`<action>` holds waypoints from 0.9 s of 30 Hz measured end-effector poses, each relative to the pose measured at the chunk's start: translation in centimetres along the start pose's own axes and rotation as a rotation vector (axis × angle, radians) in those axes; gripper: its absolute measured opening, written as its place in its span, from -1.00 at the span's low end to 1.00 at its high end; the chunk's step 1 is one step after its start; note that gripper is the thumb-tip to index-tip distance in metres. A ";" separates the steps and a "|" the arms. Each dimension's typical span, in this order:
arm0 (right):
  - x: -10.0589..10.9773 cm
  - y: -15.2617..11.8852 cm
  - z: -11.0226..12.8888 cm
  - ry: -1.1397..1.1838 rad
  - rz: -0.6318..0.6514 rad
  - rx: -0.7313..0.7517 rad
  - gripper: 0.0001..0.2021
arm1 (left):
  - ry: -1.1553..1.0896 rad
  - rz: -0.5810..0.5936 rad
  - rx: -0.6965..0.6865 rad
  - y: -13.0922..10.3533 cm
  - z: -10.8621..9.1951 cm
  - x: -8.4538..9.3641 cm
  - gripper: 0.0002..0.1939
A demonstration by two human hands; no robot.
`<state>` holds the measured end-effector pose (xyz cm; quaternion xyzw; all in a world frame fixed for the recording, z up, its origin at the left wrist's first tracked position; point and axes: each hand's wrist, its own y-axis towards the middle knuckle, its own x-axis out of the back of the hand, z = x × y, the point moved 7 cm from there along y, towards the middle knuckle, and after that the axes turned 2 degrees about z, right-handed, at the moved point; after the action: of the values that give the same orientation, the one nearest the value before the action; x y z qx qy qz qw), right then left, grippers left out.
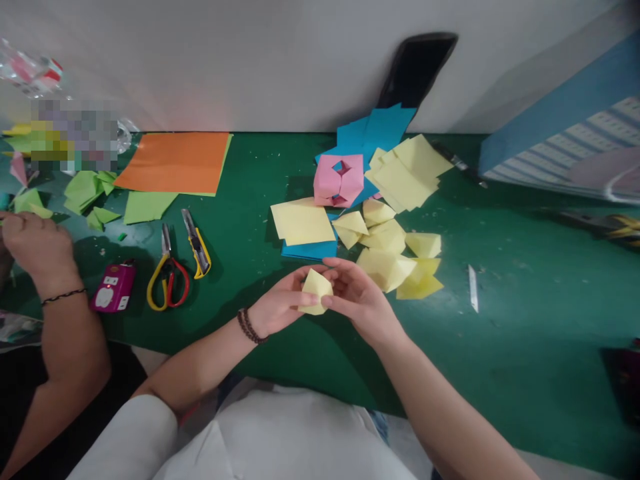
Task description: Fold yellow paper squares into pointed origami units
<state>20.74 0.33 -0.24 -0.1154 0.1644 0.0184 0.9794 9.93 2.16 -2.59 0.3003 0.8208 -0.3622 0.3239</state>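
So the little pale yellow folded paper (pixel 316 292) is up in both hands, just over the near part of the green table (pixel 280 333). Left hand (pixel 283 300) has its grip pinched on it, thumb across the front. Right hand (pixel 361 301) has its grip nearly closed too, thumb on the lower right edge, the other fingers loosely curled behind.

Right beside that hand there's a bunch of yellow folded pieces (pixel 385 237). Just beyond the hands, yellow sheets (pixel 303 221) sit on blue paper (pixel 311 251), with a pink paper cube (pixel 325 176) behind. Further left: a yellow-handled cutter (pixel 200 255), red-and-yellow scissors (pixel 158 285), an orange sheet (pixel 175 162), and a co-worker's hand (pixel 41 245) at the edge.
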 end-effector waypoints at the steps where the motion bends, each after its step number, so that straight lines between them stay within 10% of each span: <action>1: 0.0 0.0 0.0 0.000 0.001 -0.002 -0.48 | 0.006 0.002 -0.001 0.0 0.0 0.0 -0.42; 22: 1.6 0.0 0.0 -0.050 -0.046 0.008 -0.63 | -0.078 -0.032 0.015 0.0 -1.4 -0.1 -0.51; 27: 1.6 -0.6 1.5 -0.293 -0.117 0.228 -0.66 | -0.058 -0.052 -0.013 0.1 -1.6 0.2 -0.51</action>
<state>22.82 0.13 0.76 -0.0089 0.0143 -0.0405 0.9990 9.36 3.50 -1.95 0.2659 0.8209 -0.3738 0.3401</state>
